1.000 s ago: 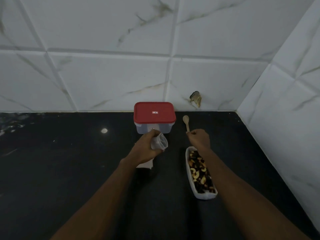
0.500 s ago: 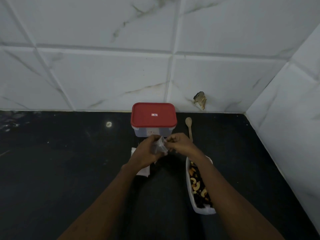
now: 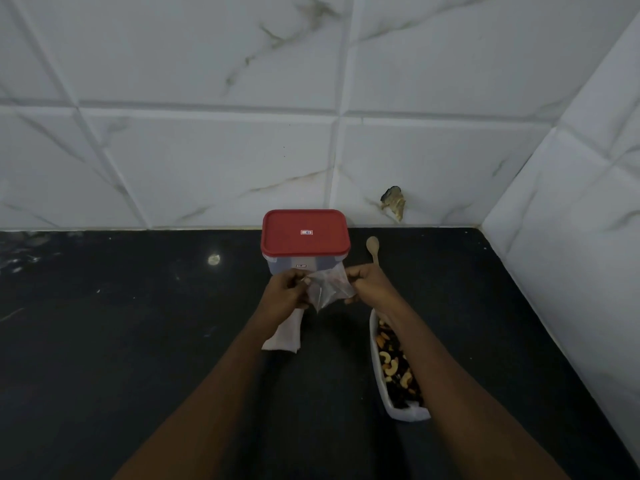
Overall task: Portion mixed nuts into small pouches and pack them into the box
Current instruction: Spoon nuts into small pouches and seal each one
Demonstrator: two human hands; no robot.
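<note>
Right now both hands meet over the black countertop (image 3: 104,341), just in front of the red-lidded storage box (image 3: 304,237). The left hand (image 3: 284,296) pinches one side of a small clear plastic pouch (image 3: 327,287) near its top edge, and the right hand (image 3: 367,284) pinches the opposite side, so the pouch hangs between them, apparently being pulled open at the mouth. Whether anything is already inside cannot be told; the film is too thin and dim to read.

The pouch looks nearly weightless, limp and slick, with no stiffness of its own. It will likely crumple or cling shut if gripped in the middle, so the sensible hold is where the fingers already are: at the rim, one layer to each side, kept spread so the mouth stays open for filling. Once loaded it should sag at the bottom, and a hold at the top alone may let it swing.

Below the left wrist lies a white stack (image 3: 284,336), probably spare pouches. The mixed nuts (image 3: 394,365) sit in a long white tray (image 3: 408,412) partly under the right forearm; they are loose and hard and would scatter if tipped. A small wooden spoon (image 3: 373,247) lies beside the box, well placed for scooping. The box lid is still on.
</note>
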